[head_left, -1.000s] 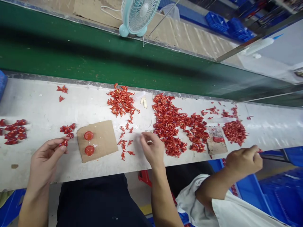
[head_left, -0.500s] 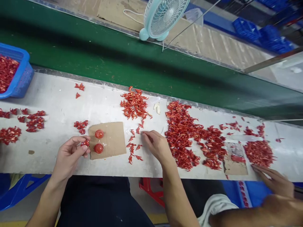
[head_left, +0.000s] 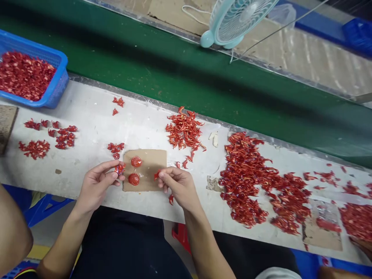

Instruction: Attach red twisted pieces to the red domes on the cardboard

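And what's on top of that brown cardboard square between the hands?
A round glossy red dome and a second one sit on the brown cardboard square; what lies beneath them is covered.

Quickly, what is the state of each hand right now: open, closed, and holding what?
Left hand: closed, holding a small red bundle.
Right hand: closed in a pinch, holding a small red piece.

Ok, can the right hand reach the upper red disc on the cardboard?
Probably yes: the right hand is at the cardboard's edge, only bare cardboard between it and the upper red disc. The left hand is off to the disc's left.
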{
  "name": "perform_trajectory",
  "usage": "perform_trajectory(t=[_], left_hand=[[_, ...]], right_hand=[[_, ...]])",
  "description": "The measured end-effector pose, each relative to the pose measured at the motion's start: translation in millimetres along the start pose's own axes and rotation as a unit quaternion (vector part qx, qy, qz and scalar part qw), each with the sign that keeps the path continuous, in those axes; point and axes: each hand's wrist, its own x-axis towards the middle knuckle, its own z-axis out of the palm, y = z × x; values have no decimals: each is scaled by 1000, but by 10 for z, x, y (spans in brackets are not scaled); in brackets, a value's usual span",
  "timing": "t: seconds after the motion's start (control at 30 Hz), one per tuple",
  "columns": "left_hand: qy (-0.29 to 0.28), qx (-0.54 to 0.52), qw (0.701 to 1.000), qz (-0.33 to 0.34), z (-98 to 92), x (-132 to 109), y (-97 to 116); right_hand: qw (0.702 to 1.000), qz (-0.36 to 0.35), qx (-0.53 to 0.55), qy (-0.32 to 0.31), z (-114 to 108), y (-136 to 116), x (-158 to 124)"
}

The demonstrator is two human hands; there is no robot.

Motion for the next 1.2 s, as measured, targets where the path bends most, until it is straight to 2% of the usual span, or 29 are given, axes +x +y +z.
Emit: perform_trajectory(t=[0.1, 0.2, 0.47, 0.63, 0.9, 1.1, 1.2], left_hand=[[0, 5, 1000, -7, -14, -15, -23], [4, 12, 1000, -12, -23, -24, -55], [-3, 29, 1000, -8, -54, -39, -102], [-6, 26, 1000, -14, -24, -26, -122], [-27, -31, 999, -13, 189, -25, -135], [-32, -33, 999, -14, 273, -56, -136], [-36, -29, 999, -11, 286, -75, -138]], right_hand=[[1000, -3, 15, 8, 200, 8, 117], [1000, -12, 11, 5, 310, 22, 230], [1000, -11, -21, -8, 405, 86, 371], [1000, 3, 13, -18, 416, 19, 346], [985, 45, 152, -62, 454, -137, 167], [992, 9, 107, -64, 524, -184, 43], [997, -14, 68, -46, 560, -207, 5]])
